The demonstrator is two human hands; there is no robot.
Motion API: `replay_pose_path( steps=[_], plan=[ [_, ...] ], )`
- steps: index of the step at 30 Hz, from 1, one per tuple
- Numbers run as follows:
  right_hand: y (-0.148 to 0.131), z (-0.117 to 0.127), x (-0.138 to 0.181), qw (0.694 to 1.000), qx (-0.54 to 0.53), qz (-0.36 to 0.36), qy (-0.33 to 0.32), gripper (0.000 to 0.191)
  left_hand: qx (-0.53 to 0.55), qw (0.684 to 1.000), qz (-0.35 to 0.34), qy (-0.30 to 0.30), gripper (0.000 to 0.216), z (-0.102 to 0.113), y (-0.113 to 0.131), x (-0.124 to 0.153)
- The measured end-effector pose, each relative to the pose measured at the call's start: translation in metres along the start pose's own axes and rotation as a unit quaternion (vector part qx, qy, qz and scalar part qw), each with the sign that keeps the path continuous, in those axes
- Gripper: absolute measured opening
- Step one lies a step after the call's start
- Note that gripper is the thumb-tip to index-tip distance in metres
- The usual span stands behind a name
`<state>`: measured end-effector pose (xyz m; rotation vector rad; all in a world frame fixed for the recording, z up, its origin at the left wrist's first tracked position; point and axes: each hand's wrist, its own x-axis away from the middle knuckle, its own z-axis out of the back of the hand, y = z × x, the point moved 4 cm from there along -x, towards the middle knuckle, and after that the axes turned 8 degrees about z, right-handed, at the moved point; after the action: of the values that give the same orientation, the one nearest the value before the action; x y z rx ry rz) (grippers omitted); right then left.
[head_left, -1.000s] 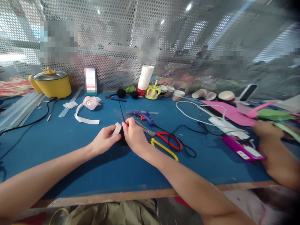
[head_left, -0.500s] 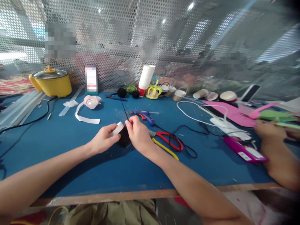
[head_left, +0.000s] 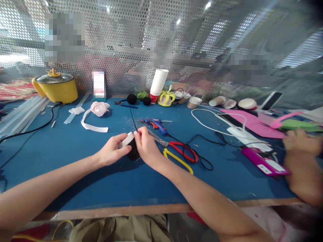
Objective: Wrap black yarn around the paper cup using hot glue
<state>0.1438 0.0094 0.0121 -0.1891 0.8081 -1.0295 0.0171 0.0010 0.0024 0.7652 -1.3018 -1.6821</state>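
Note:
My left hand (head_left: 114, 150) is closed around a small cup (head_left: 133, 153), tilted above the table. Its outside is covered in black and a white band shows at one end. Against the cup's right side, my right hand (head_left: 148, 145) pinches a strand of black yarn (head_left: 133, 118). That strand runs back to a black yarn ball (head_left: 131, 98) near the mesh. Just beyond my right hand lies a blue glue gun (head_left: 156, 124), and to its right are scissors (head_left: 176, 149) with one red and one yellow handle. The cup's far side is hidden.
A yellow pot (head_left: 57, 90), a phone (head_left: 98, 84) and stacked paper cups (head_left: 158, 82) line the mesh screen. A white ribbon rose (head_left: 99, 109) lies left. Cables and a purple power bank (head_left: 264, 162) lie right, near another person's hand (head_left: 301, 143).
My hands stay at the cup with only slight finger movement, and more of the scissors' blades shows. At the right, the other person's hand has shifted outward. The view has moved slightly.

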Motion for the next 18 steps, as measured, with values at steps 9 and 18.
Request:
replay_pose_path(
  steps=[9, 18],
  plan=[
    [-0.011, 0.0, 0.001, 0.999, 0.029, 0.014, -0.016, 0.012, 0.028, 0.999, 0.017, 0.043, 0.016, -0.001, 0.006, 0.001],
    [-0.023, 0.015, -0.003, 0.996, 0.051, 0.069, 0.012, 0.016, 0.086, 0.994, 0.025, 0.066, 0.013, 0.0, 0.003, -0.001]
  ],
)
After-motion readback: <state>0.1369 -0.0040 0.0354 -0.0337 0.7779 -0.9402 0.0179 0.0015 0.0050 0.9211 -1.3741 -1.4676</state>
